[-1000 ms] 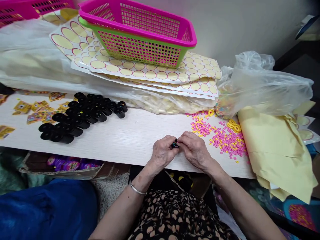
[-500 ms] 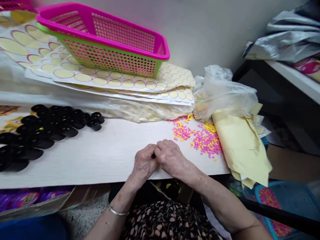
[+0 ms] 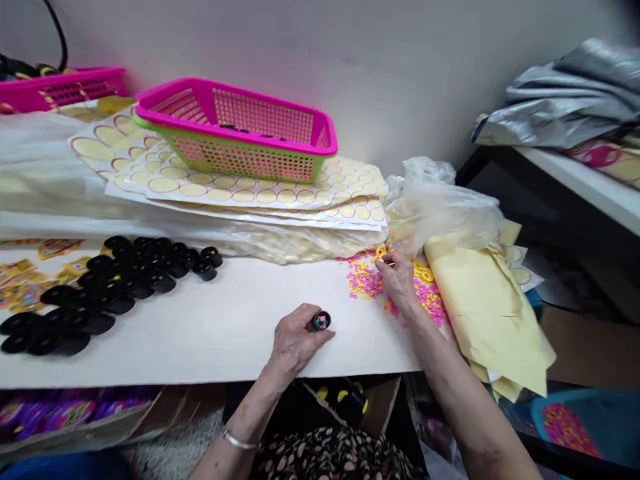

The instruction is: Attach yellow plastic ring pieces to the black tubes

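Note:
My left hand (image 3: 296,340) is wrapped round a small black cylindrical cup (image 3: 321,321) just above the table's front part. The cup's mouth faces up, and coloured bits show inside it. Over the scattered pink and yellow beads (image 3: 364,280), my right hand (image 3: 399,277) has its thumb and fingers drawn together. Its fingertips are right by a yellow ring (image 3: 380,252); a small pale bit shows at them, too small to name. More yellow rings (image 3: 424,272) lie just right of this hand, partly hidden by it.
Several black cups (image 3: 115,287) stand grouped at the left. Behind them, a pink and green basket (image 3: 250,157) rests on sticker sheets (image 3: 200,192). A clear plastic bag (image 3: 445,207) and folded yellow paper (image 3: 485,307) bound the right side. Below right is a blue basin (image 3: 543,413).
My hands, together before, are now apart. The right one has moved right to the beads and yellow ring. The black cup now shows in my left hand. The view has shifted slightly.

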### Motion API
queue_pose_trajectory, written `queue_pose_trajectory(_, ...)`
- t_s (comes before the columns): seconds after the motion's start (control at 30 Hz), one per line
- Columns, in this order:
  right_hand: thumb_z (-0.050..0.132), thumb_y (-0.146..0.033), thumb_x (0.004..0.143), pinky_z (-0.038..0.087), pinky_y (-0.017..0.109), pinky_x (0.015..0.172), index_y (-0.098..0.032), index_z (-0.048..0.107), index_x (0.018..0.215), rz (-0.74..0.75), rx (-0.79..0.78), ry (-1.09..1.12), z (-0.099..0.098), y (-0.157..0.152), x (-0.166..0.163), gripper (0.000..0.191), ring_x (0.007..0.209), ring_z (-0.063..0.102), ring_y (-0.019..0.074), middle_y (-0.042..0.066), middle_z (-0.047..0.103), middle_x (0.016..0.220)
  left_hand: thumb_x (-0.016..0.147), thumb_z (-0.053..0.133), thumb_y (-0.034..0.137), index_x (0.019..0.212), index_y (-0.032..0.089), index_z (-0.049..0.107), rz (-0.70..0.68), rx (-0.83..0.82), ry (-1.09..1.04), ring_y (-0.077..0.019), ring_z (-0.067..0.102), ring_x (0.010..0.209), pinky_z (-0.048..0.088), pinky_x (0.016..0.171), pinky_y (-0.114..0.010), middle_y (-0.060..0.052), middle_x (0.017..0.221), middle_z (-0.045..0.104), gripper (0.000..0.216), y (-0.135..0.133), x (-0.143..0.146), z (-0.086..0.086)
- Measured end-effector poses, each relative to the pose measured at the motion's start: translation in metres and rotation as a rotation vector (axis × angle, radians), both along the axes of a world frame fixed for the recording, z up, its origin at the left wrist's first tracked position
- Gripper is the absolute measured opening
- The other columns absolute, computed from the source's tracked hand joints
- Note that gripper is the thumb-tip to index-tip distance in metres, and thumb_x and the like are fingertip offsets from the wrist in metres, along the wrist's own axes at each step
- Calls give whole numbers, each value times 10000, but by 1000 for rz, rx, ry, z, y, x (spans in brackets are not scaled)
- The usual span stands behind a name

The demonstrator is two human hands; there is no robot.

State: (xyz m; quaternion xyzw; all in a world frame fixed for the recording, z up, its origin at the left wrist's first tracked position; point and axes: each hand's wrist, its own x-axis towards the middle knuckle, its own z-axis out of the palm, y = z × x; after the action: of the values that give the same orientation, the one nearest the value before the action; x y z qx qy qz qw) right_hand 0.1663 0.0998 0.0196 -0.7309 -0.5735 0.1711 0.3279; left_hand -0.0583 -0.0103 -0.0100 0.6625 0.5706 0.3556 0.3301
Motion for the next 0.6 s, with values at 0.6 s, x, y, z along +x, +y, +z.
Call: queue_pose_trajectory(0.6,430,-214,790,421,289,737,-147,665,824,31,-111,-66,31,3,10,247,837,587,208,79,657,827,679,681,313,844,194,621,2,24,4,-115,508,645,406,614,-235,12,783,591,212,6,-2,1)
